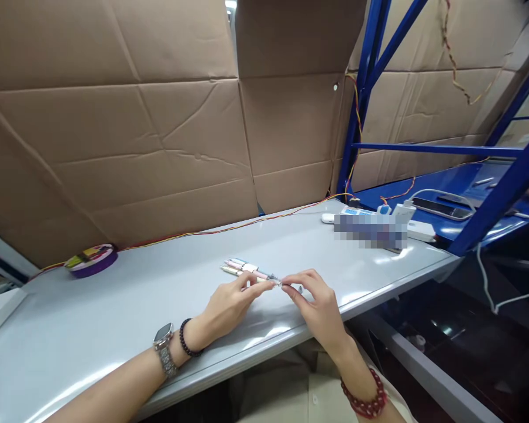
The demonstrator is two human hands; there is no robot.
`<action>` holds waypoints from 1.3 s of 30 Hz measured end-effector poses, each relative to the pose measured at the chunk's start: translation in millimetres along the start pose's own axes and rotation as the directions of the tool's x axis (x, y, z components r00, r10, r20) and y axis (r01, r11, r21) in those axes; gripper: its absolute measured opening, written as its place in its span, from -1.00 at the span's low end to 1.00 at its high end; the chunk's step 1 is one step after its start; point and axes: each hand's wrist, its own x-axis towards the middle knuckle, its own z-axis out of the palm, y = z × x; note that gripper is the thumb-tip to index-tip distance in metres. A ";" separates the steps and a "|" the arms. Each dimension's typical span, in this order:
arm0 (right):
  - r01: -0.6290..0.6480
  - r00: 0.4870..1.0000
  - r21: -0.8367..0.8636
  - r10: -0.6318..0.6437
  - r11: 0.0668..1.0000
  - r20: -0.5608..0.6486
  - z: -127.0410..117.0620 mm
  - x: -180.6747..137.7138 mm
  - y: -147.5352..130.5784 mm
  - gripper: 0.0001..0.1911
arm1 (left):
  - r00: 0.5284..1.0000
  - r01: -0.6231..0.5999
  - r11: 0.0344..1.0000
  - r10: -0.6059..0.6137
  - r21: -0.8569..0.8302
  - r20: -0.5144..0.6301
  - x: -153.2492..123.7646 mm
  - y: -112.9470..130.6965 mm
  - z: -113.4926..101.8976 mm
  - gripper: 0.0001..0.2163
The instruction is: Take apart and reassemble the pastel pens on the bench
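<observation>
Between the two hands, a small shiny piece (279, 284) is pinched by the fingertips of the left hand (228, 306) and the right hand (320, 301), which are nearly brought together; its exact shape is hidden by the fingers. Just beyond the left hand, slim pens (249, 268) are laid side by side on the tabletop (158, 282), pale pink, cream and white, with a touch of blue; their near ends are partly covered by the left fingers. A small grey piece (300, 289) is seen just beside the right fingers.

Well to the left of the left hand, a shallow round purple-sided item (94, 270) is set down, its top patterned in yellow, pink and black; whether anything is contained in it cannot be told.

The table's front edge (388, 292) is crossed by both forearms, and the right hand is held close to it. More room is offered on the left hand's outer side and beyond the pens, as far as the cardboard (158, 141), along whose foot thin wires (189, 234) are run.
</observation>
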 end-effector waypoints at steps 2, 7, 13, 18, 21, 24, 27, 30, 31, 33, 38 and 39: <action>-0.021 1.000 0.004 0.021 1.000 -0.012 -2.9 0.3 1.2 -0.92 | 1.000 0.009 1.000 -0.009 -0.010 -0.003 -0.2 0.8 0.3 -0.64; -0.052 0.999 0.020 0.053 0.998 -0.011 -6.3 0.8 3.2 -0.90 | 1.000 -0.001 1.000 0.001 -0.004 -0.012 -0.1 1.7 0.4 -0.63; 0.003 1.000 0.017 -0.004 1.000 0.028 -3.3 1.4 -0.8 -0.90 | 1.000 -0.013 0.999 0.013 0.051 -0.009 0.2 0.9 0.1 -0.62; 0.034 0.999 0.045 -0.034 0.998 0.005 1.3 0.0 -2.5 -0.90 | 0.999 -0.049 0.993 0.051 0.112 -0.016 0.0 1.4 -2.3 -0.60; 0.038 0.999 0.061 -0.036 0.997 -0.035 3.3 -0.6 -1.4 -0.91 | 0.999 -0.042 0.990 0.045 0.133 -0.025 0.8 2.1 -2.3 -0.60; 0.030 0.998 0.085 -0.026 0.996 -0.049 4.0 -0.6 2.3 -0.91 | 0.998 -0.043 0.986 0.050 0.158 -0.040 1.8 2.1 -1.1 -0.58; -0.009 0.992 0.069 0.018 0.998 -0.127 -2.3 0.6 10.1 -0.92 | 0.996 -0.058 0.983 0.068 0.173 -0.050 1.9 0.3 -0.6 -0.58; -0.082 0.968 -0.058 0.066 0.995 -0.241 -18.8 3.1 22.6 -0.90 | 0.995 -0.067 0.982 0.078 0.177 -0.060 1.1 -2.8 -1.2 -0.59; -0.099 0.970 -0.117 0.070 0.988 -0.231 -25.4 4.0 27.4 -0.89 | 0.995 -0.065 0.982 0.078 0.176 -0.064 0.9 -3.8 -1.3 -0.59; -0.111 0.985 -0.205 0.080 0.973 -0.152 -37.2 5.3 36.7 -0.88 | 0.994 -0.063 0.984 0.076 0.169 -0.072 0.7 -5.2 -1.0 -0.59; -0.116 0.971 -0.317 0.174 0.942 0.162 -46.1 5.2 52.8 -0.82 | 0.992 -0.080 0.985 0.092 0.150 -0.080 0.7 -5.7 0.6 -0.59; -0.115 0.964 -0.330 0.186 0.937 0.192 -45.3 4.9 54.1 -0.79 | 0.993 -0.081 0.985 0.093 0.150 -0.078 0.6 -5.7 0.7 -0.60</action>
